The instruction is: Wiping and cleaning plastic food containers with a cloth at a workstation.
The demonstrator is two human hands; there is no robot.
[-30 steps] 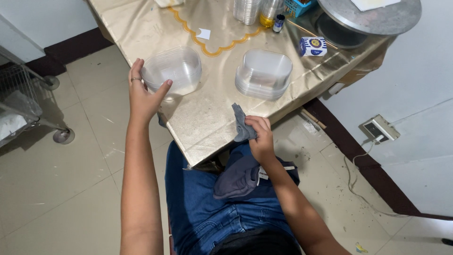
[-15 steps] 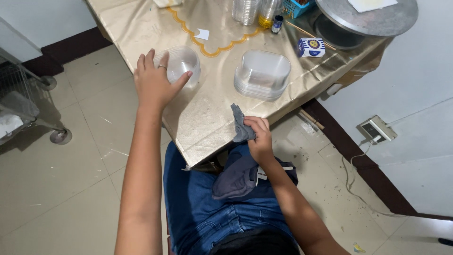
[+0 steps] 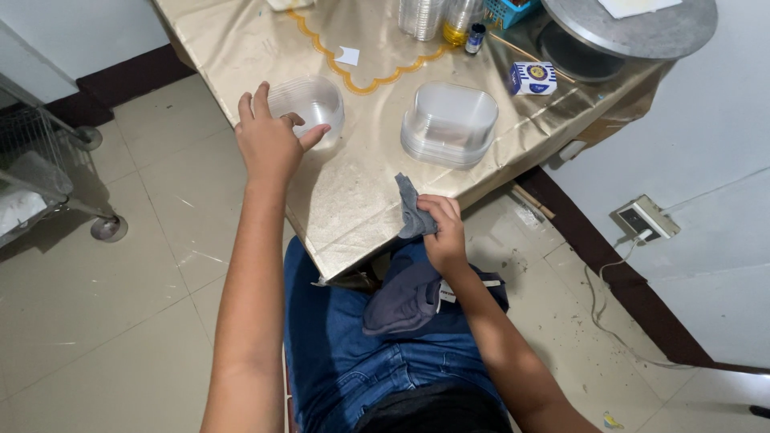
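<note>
Left hand (image 3: pixel 269 143) spread loose over stack of clear round plastic tubs (image 3: pixel 309 103) | right hand (image 3: pixel 441 228) pinching grey cloth (image 3: pixel 411 208) at gold-covered table (image 3: pixel 353 184) edge | 1 stack of clear rectangular plastic containers (image 3: pixel 449 122) near

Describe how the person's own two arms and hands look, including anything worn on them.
Both arms are bare from the elbow down, with no sleeves in view. The left hand and right hand wear no gloves, and no rings, watch or bracelets are visible.

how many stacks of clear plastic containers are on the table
2 low stacks for sure: one stack of clear tubs under the left hand, one stack of clear lids in the middle. A taller stack of clear cups sits at the top edge, partly cut off.
</note>
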